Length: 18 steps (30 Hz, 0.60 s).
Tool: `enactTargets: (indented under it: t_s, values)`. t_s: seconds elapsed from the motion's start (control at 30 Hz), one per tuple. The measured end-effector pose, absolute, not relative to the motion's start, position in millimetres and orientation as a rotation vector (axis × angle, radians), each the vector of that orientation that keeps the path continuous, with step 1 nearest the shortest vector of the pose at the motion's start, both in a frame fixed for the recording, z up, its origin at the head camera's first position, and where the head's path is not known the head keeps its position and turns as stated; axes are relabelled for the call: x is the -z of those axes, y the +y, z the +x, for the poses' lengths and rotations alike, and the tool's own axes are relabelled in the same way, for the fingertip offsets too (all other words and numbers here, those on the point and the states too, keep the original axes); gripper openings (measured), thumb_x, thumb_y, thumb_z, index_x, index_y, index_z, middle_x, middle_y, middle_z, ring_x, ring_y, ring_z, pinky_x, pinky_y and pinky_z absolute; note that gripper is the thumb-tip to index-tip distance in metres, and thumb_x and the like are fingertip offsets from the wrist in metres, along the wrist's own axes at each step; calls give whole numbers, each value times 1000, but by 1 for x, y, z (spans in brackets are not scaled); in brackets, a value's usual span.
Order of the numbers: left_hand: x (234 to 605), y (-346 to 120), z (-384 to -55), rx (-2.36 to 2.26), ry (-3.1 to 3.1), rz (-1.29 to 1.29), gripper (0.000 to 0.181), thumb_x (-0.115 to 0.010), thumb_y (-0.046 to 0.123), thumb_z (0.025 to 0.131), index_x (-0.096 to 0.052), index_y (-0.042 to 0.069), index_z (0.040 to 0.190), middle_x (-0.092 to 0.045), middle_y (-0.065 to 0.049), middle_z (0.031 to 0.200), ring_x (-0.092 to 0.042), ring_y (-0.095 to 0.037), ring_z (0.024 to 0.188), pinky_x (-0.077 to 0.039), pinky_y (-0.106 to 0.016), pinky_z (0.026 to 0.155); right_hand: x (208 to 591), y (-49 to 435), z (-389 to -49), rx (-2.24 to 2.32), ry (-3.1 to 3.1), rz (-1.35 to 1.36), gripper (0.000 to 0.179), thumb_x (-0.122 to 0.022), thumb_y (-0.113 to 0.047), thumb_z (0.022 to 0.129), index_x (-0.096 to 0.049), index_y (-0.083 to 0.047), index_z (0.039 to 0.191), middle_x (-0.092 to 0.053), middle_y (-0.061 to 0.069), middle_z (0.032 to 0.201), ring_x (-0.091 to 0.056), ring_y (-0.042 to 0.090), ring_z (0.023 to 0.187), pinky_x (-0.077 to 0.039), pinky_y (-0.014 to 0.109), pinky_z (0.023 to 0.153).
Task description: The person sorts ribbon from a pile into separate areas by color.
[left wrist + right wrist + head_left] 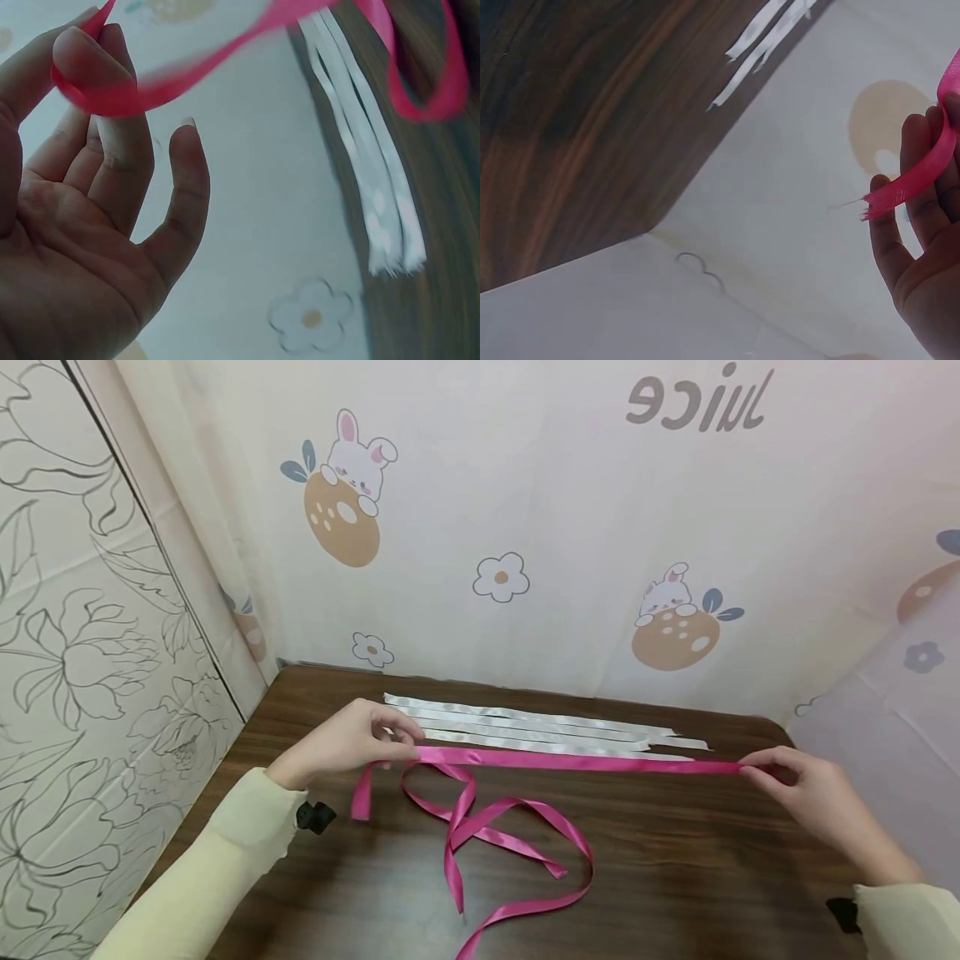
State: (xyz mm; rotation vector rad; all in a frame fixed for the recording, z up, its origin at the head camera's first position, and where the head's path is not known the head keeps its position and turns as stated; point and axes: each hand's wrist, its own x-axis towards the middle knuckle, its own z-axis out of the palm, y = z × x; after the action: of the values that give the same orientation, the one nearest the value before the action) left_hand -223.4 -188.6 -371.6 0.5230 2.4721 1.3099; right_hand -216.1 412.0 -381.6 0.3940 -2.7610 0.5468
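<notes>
A pink satin ribbon (570, 762) stretches nearly straight between my two hands, in front of the white strips. My left hand (356, 743) pinches it between thumb and fingers, and a short tail hangs down beside that hand. At the other side my right hand (798, 789) pinches the ribbon near its end; a frayed ribbon end (889, 199) lies along the fingers in the right wrist view. Several white ribbon strips (525, 722) lie side by side near the table's back edge. More pink ribbon (551, 814) loops loosely over the table, some running out of view at the bottom.
The dark wood table (675, 860) meets a pale curtain (570, 527) printed with rabbits and flowers along its back. At the left stands a white panel (82, 635) with line-drawn flowers.
</notes>
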Motion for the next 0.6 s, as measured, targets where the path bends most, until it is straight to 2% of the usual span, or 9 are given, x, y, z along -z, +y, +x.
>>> enactTargets:
  t_s: [0.1, 0.3, 0.43, 0.6]
  values:
    - [381, -201, -231, -1291, 2524, 457, 24, -81, 27, 89, -78, 18, 111, -76, -4, 89, -66, -19, 66, -54, -30, 68, 386, 418, -218, -536, -2792, 355, 10, -83, -16, 86, -77, -22, 93, -61, -32, 86, -44, -16, 75, -33, 11, 63]
    - [400, -226, -244, -1327, 2578, 312, 31, -81, 30, 89, -77, 14, 115, -78, -5, 96, -71, -27, 84, -58, -36, 77, 397, 427, -222, -515, -2859, 307, 7, -81, -19, 90, -77, -17, 95, -74, -1, 85, -42, -5, 68, -32, 18, 60]
    - [412, -238, -249, -1325, 2608, 227, 36, -80, 36, 90, -77, 14, 118, -78, -4, 101, -70, -26, 90, -56, -38, 83, 405, 430, -226, -516, -2930, 271, 10, -77, -21, 94, -77, -12, 100, -72, 4, 84, -39, -1, 63, -32, 23, 57]
    - [427, -246, -254, -1342, 2616, 169, 41, -78, 37, 92, -74, 9, 123, -79, -5, 104, -71, -23, 95, -55, -40, 89, 414, 431, -230, -530, -3034, 216, 21, -71, -27, 98, -75, -8, 106, -68, 5, 83, -38, 4, 62, -32, 25, 54]
